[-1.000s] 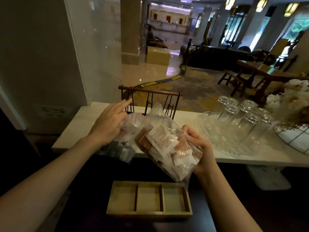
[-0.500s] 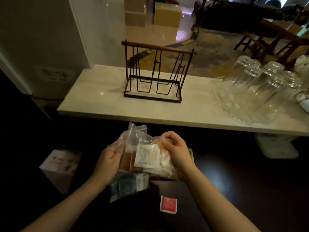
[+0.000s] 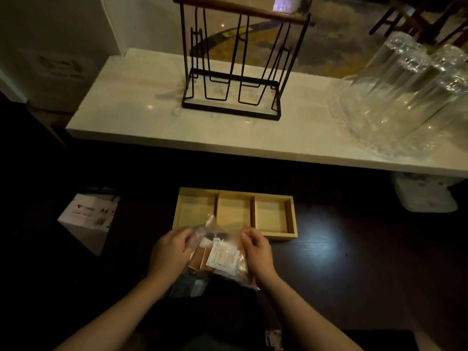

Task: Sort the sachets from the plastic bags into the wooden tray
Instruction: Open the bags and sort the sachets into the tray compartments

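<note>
A clear plastic bag [image 3: 218, 254] full of white and brown sachets lies on the dark table just in front of the wooden tray [image 3: 274, 236]. My left hand [image 3: 170, 251] grips the bag's left upper edge. My right hand [image 3: 257, 252] grips its right side with curled fingers. A second bag with dark sachets [image 3: 188, 285] lies partly under the first, below my left hand. The tray has three compartments, and all three look bare. Its near left corner is hidden by the bag.
A pale counter [image 3: 141, 115] runs behind the dark table, carrying a black wire rack [image 3: 233, 97] and upturned glasses on a clear dish [image 3: 405, 102]. A white box [image 3: 86, 221] stands on the floor at left, a white object [image 3: 428, 193] at right.
The bags came down from chest height to the table in front of the tray. My view tilted downward, and both hands now hold the sachet bag by its sides.
</note>
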